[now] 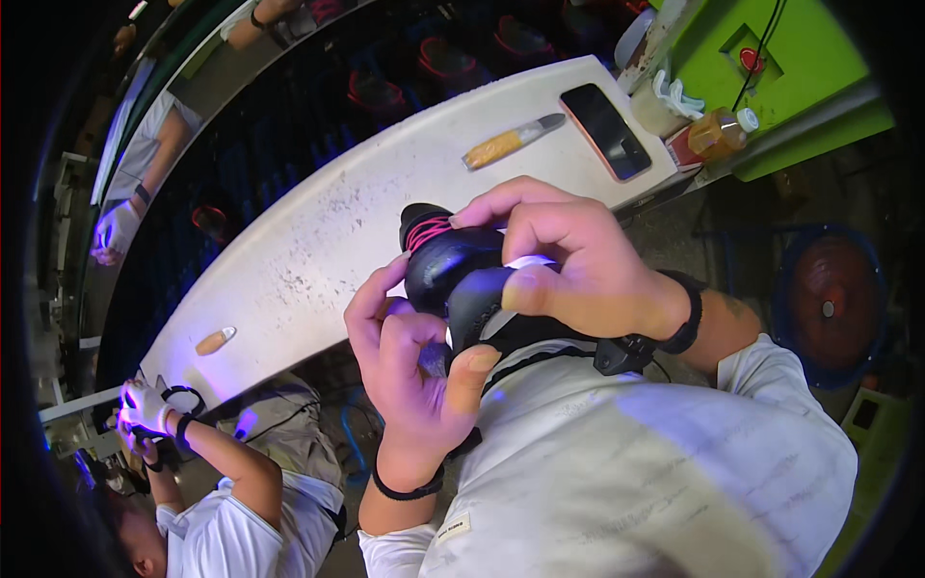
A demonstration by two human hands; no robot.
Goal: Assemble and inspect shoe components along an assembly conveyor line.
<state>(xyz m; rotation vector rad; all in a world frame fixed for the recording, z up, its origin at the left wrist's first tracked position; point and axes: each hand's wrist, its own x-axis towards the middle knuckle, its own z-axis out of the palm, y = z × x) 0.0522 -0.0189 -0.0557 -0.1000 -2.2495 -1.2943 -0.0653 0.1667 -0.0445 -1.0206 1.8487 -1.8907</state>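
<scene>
Close to my body I hold a black shoe (438,275) with pink-red laces, up over the near edge of the white table. My left hand (414,371) grips its left side, with curled fingers and the thumb near the dark sole. From the right, my right hand (583,260) holds it too, its index finger stretched to the laces and its thumb on the near end. Part of the shoe is hidden behind both hands. On the table beyond lies a knife (511,143) with a tan wrapped handle, touched by neither hand.
The white table (318,231) curves leftward, with a small tan-handled tool (215,340) near its left end. A phone (605,132), a bottle (715,135) and a container (665,101) stand or lie at right. A gloved co-worker (241,511) works lower left. Dark shoes line the far side.
</scene>
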